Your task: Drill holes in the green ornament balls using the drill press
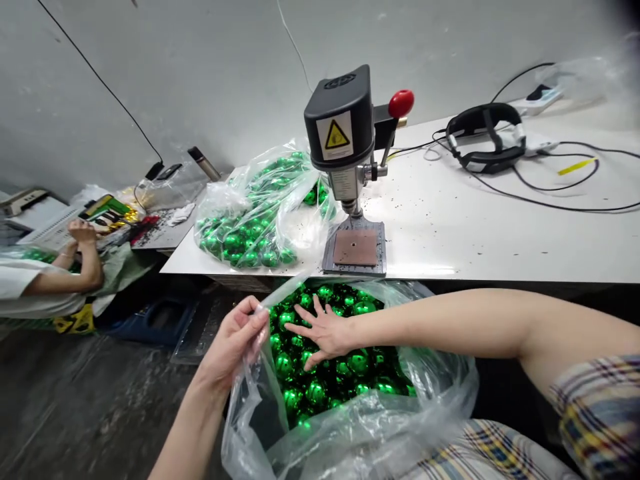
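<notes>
A clear plastic bag (250,420) full of shiny green balls (350,363) stands open in front of the table's edge. With its thumb and fingers, my left hand (241,333) pinches the bag's rim on the left side. My right hand (323,331) lies over the balls with its fingers spread, holding none of them. Just beyond the bag, a small drill press (340,127) with a red-knobbed lever stands on the table, a brown plate (356,247) with a hole on its base.
A second clear bag (250,227) of green balls lies on the white table (450,247), left of the press. A black headset (487,140) and cables are at the right. On the left, a co-worker's hands (83,237) are at another bench.
</notes>
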`<state>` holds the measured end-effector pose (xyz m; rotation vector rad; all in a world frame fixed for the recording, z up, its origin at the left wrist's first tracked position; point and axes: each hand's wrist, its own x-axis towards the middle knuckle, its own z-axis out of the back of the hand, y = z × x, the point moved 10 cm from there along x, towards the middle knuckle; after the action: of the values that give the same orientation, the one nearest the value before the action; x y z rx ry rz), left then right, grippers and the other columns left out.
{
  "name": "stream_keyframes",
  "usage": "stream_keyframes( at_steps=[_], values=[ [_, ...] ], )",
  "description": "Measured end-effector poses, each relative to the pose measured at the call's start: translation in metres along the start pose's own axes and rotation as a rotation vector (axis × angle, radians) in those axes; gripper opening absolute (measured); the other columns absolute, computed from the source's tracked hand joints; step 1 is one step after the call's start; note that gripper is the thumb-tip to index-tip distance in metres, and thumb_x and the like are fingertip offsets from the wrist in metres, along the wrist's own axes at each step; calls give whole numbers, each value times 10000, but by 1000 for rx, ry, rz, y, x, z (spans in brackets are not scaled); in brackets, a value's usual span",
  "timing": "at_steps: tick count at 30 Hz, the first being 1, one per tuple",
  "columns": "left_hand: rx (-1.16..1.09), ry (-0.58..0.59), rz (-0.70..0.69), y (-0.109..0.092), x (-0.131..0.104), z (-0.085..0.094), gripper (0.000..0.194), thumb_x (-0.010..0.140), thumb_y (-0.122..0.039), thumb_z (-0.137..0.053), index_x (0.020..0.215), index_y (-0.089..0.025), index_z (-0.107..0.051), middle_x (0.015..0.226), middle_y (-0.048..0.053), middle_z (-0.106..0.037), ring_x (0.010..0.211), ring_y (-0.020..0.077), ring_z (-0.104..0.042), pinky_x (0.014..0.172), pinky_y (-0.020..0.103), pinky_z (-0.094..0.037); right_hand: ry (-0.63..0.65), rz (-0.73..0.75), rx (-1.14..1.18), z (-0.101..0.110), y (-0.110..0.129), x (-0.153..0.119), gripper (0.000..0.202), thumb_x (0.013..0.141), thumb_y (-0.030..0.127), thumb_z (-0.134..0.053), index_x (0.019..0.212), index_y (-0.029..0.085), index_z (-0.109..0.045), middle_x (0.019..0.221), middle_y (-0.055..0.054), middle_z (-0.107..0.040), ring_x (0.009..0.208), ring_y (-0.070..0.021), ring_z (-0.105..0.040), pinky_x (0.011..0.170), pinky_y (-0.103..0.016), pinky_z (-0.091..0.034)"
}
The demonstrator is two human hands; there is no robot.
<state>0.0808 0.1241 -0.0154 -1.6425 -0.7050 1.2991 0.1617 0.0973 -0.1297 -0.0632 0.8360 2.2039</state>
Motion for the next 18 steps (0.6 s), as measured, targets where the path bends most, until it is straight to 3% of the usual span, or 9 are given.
stream_keyframes(
  at_steps=[5,9,12,15,18],
  values=[
    [-66,37,72,14,-9,-5,423,771,-419,-795,792,-201,-434,478,-101,-473,347,14,-302,343,106,-239,9,-82,17,0,7,16,941,868,740,-467,1597,291,-78,1648,-203,-99,1448,-594,-36,1027,-771,-335],
    [-227,25,10,15,-15,7,396,763,-398,-803,833,-200,-468,528,-82,-518,362,36,-392,355,127,-314,38,-69,-62,13,11,-6,784,933,595,-496,1587,264,-217,1633,-204,-178,1395,-576,-291,1023,-728,-388],
    [-310,0,10,24,-25,22,397,759,-405,-809,921,-186,-521,603,-50,-588,415,52,-484,411,144,-396,-56,-22,-86,35,2,-38,624,961,473,-523,1490,149,-454,1537,-240,-383,1354,-466,-442,1095,-616,-404],
    [-359,-57,-11,37,-37,40,473,766,-497,-783,1021,-159,-571,661,-8,-634,490,85,-555,472,178,-453,-196,127,139,54,-12,-85,447,998,479,-444,1312,225,-634,1287,-125,-651,1187,-287,-623,1008,-447,-536],
    [-393,-153,-82,52,-47,62,487,803,-540,-728,1056,-146,-595,682,6,-637,533,106,-576,516,207,-465,-490,23,325,63,-63,-144,319,991,428,-477,1191,310,-696,1104,-47,-743,941,-202,-724,804,-295,-613]
  ],
)
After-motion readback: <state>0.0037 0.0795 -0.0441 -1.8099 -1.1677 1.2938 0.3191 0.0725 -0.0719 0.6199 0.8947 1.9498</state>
